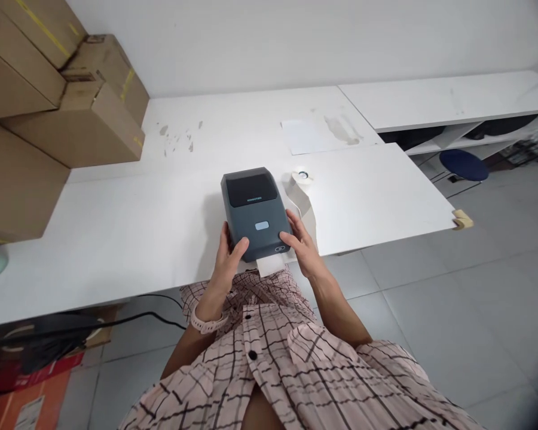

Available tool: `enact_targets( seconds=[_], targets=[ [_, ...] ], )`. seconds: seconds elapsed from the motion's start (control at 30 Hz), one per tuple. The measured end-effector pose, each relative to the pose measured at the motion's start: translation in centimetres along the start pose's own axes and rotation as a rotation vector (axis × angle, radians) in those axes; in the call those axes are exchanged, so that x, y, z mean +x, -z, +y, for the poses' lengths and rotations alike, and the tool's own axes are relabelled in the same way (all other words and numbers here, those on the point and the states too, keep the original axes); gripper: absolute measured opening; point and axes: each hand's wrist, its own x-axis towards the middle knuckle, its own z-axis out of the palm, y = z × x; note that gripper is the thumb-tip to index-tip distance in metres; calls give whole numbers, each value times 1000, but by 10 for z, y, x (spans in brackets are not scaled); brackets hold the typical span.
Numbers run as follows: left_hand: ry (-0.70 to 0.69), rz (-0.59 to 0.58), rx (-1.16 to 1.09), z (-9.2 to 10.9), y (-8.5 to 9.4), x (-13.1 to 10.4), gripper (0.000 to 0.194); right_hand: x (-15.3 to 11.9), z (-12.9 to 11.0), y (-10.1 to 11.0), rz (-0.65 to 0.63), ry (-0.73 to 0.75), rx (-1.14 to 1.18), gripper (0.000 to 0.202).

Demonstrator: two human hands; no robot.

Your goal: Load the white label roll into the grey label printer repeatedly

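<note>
A dark grey plastic label printer (256, 210) sat at the near edge of the white bench (116, 239), its lid lettering too small to read. The left hand (230, 258) and right hand (301, 242) gripped its front corners, fingers spread. White label paper (270, 264) stuck out between them.

Left hand (228, 263), right hand (301, 248): bare, no gloves, no rings seen. Forearms bare; sleeves short or pushed up, cannot tell which. Left wrist: watch (206, 325), pale pink strap, slim band, face turned away. Shirt (278, 364): pale pink, thin dark check lines forming large grid, loose fabric with folds. Front placket runs down middle, small dark round buttons (252, 355) along it. Shirt fabric spreads wide at lower frame, checks skewed by folds.
</note>
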Motion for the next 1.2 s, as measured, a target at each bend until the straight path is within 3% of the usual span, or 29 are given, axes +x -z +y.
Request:
enact_targets(
  seconds=[0.1,0.33,0.4,0.47,0.5,0.57,0.63,0.7,0.77,0.9,1.07,1.2],
  targets=[
    [-25,-4,-19,-5,-3,3,81,1,7,0,-38,-58,61,81],
    [-111,38,43,-8,-3,5,76,7,14,-1,-18,26,4,96],
    [-179,191,100,-12,-5,-7,67,7,13,-1,-19,35,-13,95],
    [-277,426,191,-21,-10,-24,44,6,13,-2,-28,40,-44,94],
    [-298,475,234,-26,-13,-32,33,5,13,-2,-28,41,-56,93],
    [-224,337,278,-32,-19,-44,41,5,14,-2,-19,44,-61,92],
    [-54,74,228,-32,-25,-48,50,5,17,-3,-4,48,-40,91],
    [146,-141,101,-26,-29,-45,51,6,20,-4,-2,57,-22,90],
    [287,-265,-13,-17,-31,-40,49,5,22,-6,-6,56,-18,90],
    [261,-268,-1,-7,-30,-37,49,6,14,-7,40,42,-60,89],
    [174,-256,75,-18,-27,-39,52,22,-18,-8,58,191,-296,85],
    [150,-254,110,-25,-13,-43,48,38,-32,-11,11,247,-316,91]
  ],
)
